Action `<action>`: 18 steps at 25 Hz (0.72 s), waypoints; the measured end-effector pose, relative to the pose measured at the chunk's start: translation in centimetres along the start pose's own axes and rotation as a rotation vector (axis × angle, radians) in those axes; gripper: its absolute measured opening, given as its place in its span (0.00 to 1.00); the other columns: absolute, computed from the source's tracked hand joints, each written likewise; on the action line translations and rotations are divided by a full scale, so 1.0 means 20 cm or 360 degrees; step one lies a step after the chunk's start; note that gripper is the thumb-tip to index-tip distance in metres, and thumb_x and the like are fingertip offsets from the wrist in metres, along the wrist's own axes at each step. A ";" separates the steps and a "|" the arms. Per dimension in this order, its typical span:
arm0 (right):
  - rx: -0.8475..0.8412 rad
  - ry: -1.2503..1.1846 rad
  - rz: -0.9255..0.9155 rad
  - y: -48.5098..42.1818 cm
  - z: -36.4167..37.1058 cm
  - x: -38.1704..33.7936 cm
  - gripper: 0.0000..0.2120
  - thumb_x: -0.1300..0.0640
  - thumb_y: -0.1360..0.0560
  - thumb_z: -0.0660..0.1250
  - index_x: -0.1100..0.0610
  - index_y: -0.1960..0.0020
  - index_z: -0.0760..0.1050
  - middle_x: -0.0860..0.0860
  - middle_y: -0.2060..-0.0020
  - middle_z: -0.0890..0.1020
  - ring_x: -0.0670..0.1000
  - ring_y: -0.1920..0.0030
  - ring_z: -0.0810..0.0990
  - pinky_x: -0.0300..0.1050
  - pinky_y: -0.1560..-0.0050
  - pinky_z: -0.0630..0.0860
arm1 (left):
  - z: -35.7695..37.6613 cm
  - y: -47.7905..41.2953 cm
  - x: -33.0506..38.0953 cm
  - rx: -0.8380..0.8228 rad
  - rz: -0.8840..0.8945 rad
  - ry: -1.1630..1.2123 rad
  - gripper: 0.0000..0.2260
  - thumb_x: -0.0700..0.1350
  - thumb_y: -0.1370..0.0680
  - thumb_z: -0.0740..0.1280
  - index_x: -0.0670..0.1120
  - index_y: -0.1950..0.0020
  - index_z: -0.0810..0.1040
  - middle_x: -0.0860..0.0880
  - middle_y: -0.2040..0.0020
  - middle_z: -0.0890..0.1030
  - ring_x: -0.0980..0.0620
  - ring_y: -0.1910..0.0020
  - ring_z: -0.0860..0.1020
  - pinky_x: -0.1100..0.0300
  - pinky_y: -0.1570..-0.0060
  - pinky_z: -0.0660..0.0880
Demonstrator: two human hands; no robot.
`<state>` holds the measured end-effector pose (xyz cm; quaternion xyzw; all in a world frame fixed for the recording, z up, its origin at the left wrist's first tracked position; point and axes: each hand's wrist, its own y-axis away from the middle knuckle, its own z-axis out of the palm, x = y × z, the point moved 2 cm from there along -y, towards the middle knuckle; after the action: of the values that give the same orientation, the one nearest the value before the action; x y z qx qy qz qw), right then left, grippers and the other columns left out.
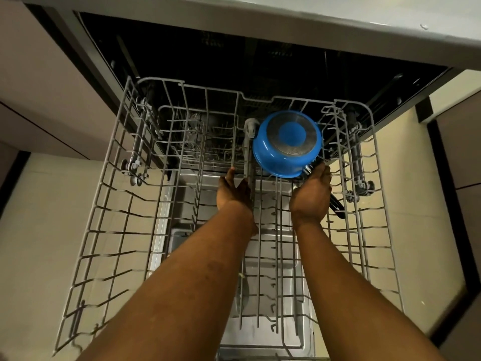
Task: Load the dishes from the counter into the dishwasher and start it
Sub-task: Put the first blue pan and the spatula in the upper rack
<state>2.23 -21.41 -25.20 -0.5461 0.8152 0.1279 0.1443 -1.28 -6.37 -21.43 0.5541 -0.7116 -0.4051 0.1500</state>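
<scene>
A blue saucepan (287, 143) lies upside down, tilted, at the back right of the pulled-out upper dishwasher rack (109, 194). Its metal base faces up. My right hand (311, 191) grips the pan's black handle (337, 208), which sticks out below my palm toward the front right. My left hand (233, 188) is inside the rack just left of the pan, its fingers lying relaxed on the rack wires and holding nothing.
The open dishwasher door (263, 251) lies under the rack, and the lower rack (197, 142) shows behind in the dark tub. The grey countertop edge (338, 29) runs across the top. Beige cabinet fronts (39, 74) stand left and right, with tiled floor (39, 230) below.
</scene>
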 end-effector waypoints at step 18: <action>-0.0506 0.0171 -0.0352 0.87 -0.39 -0.20 0.26 0.55 0.22 0.64 0.58 0.27 0.62 0.56 0.29 0.68 0.57 0.28 0.65 0.58 0.29 0.64 | 0.31 0.86 -0.25 0.0576 -0.0106 0.0958 0.29 0.53 0.19 0.60 0.52 0.20 0.54 0.44 0.19 0.41 0.43 0.21 0.41 0.44 0.24 0.42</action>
<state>-13.27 -14.35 -15.60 -0.6542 0.7263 0.2093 0.0257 -15.16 1.66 -11.26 0.6891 -0.6773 -0.0956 0.2393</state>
